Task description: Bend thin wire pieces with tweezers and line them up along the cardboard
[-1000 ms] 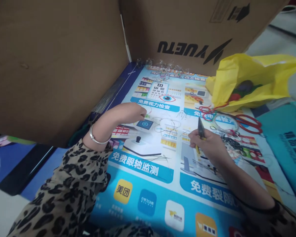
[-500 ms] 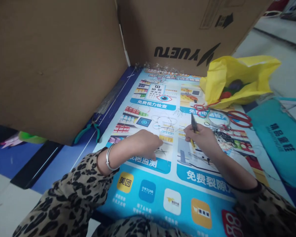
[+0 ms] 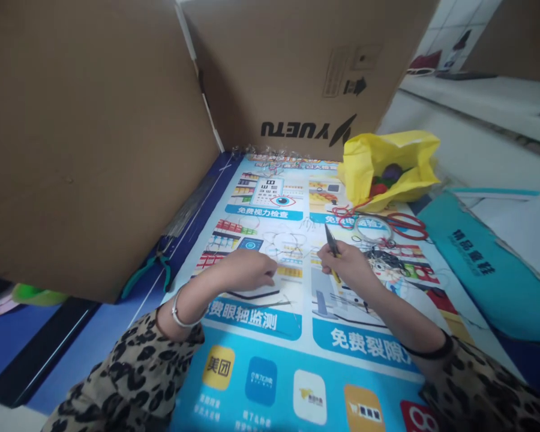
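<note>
My left hand [image 3: 251,270] is closed, thumb against curled fingers, above the printed poster [image 3: 263,403]. Whatever it may hold is hidden. My right hand [image 3: 351,264] grips pliers [image 3: 332,241] with dark tapered jaws pointing away from me and a yellow handle showing below the fingers. Between and beyond the hands lies a thin wire piece [image 3: 284,242] with looped outlines. Short loose wires [image 3: 288,305] rest on the poster just below my left hand.
Teal-handled pliers [image 3: 167,271] and a wire bundle [image 3: 186,207] lie left, by a cardboard panel [image 3: 85,138]. At right are a wire coil [image 3: 374,228], red-handled scissors [image 3: 411,226], a yellow bag [image 3: 387,150] with yarn balls, and a turquoise box [image 3: 472,252].
The view has turned, so the scene sits lower and further left. My left hand has drawn back from the loose wires with fingers more curled; my right hand keeps hold of the pliers.
</note>
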Demonstrator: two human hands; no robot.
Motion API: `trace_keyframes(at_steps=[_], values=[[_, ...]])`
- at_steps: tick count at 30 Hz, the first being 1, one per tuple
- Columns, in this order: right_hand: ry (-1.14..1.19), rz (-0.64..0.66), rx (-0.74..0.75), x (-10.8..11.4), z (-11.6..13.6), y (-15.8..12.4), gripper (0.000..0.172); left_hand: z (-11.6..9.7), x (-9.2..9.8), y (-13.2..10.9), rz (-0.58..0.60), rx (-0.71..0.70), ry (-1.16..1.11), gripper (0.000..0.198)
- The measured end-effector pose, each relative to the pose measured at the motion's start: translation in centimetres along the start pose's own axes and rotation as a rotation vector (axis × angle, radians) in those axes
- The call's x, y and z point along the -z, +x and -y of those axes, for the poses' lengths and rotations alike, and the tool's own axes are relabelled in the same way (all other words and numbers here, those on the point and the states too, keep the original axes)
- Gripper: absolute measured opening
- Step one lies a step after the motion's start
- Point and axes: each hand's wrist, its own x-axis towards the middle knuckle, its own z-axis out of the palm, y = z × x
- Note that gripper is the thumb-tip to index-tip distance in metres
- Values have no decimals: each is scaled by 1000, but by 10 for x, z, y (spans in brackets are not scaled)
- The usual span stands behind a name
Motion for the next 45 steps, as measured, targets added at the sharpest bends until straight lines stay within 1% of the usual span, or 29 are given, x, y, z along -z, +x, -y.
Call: trace_keyframes(at_steps=[3,6,9,11,12,14,17,19,21,25,28,33,35,40,45], values=[[-3,4,-9,-1,-2,2,16,23,9,15,-178,136,-51,19],[21,13,-8,-1,-4,5,16,42,15,44,-286,270,-34,17],[33,25,-21,-1,-6,6,15,54,13,77,-349,282,-37,18],[34,31,-20,-1,-6,6,16,59,7,95,-366,249,-88,25],[40,36,-16,0,-7,6,16,61,2,102,-364,227,-114,28],[38,42,-18,0,-7,5,17,63,-7,110,-359,187,-146,27],[6,31,-29,1,-6,6,17,63,-19,113,-386,165,-159,17],[7,25,-39,1,-4,6,18,61,-23,112,-414,172,-168,12],[22,24,-55,1,-2,6,18,58,-24,111,-429,165,-190,11],[57,19,-66,2,0,4,17,54,-23,109,-428,101,-289,11],[88,8,-63,2,0,4,17,50,-23,108,-389,100,-442,12],[119,15,-64,2,0,4,16,38,-24,105,-275,136,-853,11],[131,12,-66,3,0,3,15,34,-24,104,-236,157,-935,12],[173,19,-70,3,0,3,14,33,-26,105,-222,183,-970,12],[213,24,-40,3,-6,6,20,38,-28,106,-286,217,-894,14]])
